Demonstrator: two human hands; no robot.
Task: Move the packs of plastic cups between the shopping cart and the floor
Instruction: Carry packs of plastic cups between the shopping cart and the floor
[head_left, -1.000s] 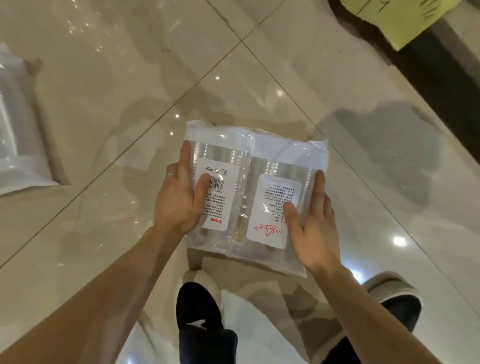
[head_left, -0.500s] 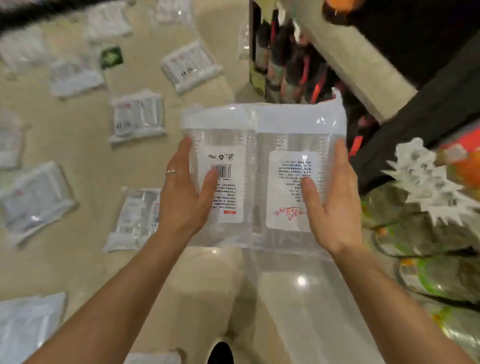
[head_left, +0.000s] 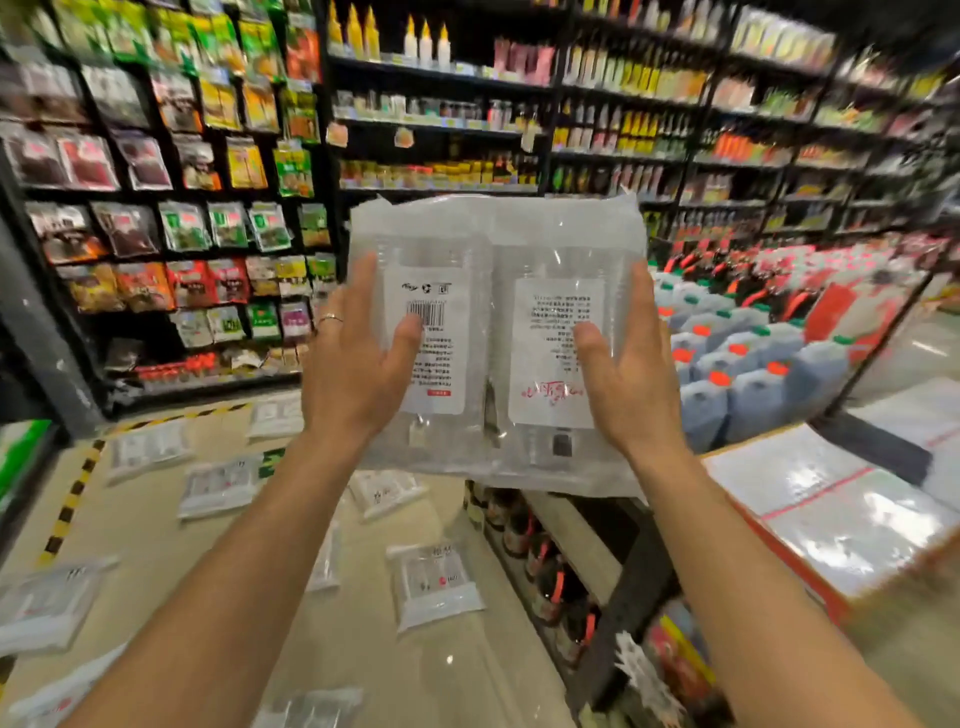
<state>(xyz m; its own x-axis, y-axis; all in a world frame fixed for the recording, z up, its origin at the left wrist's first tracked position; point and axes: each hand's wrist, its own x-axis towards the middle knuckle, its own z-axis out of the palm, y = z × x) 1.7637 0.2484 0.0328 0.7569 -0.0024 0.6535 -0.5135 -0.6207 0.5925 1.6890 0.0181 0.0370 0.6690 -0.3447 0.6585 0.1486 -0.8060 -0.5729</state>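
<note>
Pack (head_left: 498, 244) hangs between the hands, clear of the floor (head_left: 156, 545): left hand (head_left: 358, 374) and right hand (head_left: 631, 382) each grip a side, thumbs on its labels (head_left: 439, 379), likely so nothing slips. Other packs (head_left: 436, 584) lie below them.

This was a supermarket aisle. Tall black shelving (head_left: 436, 74) ran across the back. Its left bays were hung edge to edge with coloured packets (head_left: 182, 171), and its right bays were lined with rows of bottles (head_left: 623, 109), too blurred to read. At the right, plastic jugs (head_left: 753, 384) with red and green caps stood massed in a block display, and a low shelf beside them held dark bottles (head_left: 519, 530). The pack of plastic cups (head_left: 496, 343) in front bore a barcode label (head_left: 426, 314). More packs (head_left: 434, 584) lay scattered on the glossy floor (head_left: 457, 670), near yellow-and-black tape (head_left: 72, 499) at its left edge.
</note>
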